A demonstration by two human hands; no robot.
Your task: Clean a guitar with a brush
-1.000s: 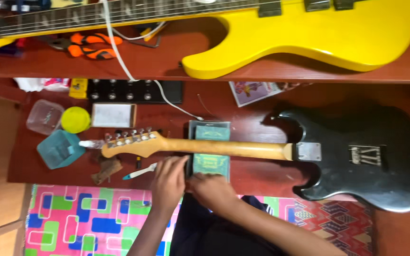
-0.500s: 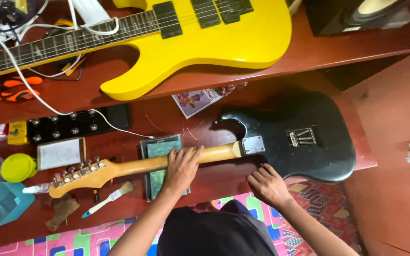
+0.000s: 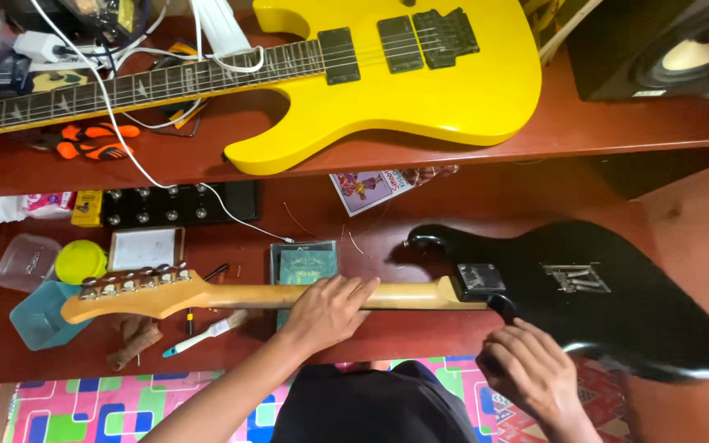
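A black electric guitar body (image 3: 617, 303) lies face down on the red-brown table (image 3: 420, 336), its pale wooden neck (image 3: 240, 295) pointing left to the headstock (image 3: 129, 295). My left hand (image 3: 328, 310) lies over the middle of the neck with the fingers wrapped across it. At the lower horn of the body, by the neck plate (image 3: 479, 279), my right hand (image 3: 528, 373) curls its fingers on the near edge. A green box (image 3: 305, 267) sits under the neck.
A yellow electric guitar (image 3: 404, 74) rests on the upper shelf beside a black speaker (image 3: 666, 49), cables and orange-handled pliers (image 3: 92, 141). On the table lie a black pedal unit (image 3: 166, 205), a yellow lid (image 3: 80, 261), a teal container (image 3: 38, 316), a small brush (image 3: 203, 335) and a booklet (image 3: 367, 187).
My right hand left the neck and went right to the near edge of the black body. My left hand stayed on the neck. The view has shifted to the right.
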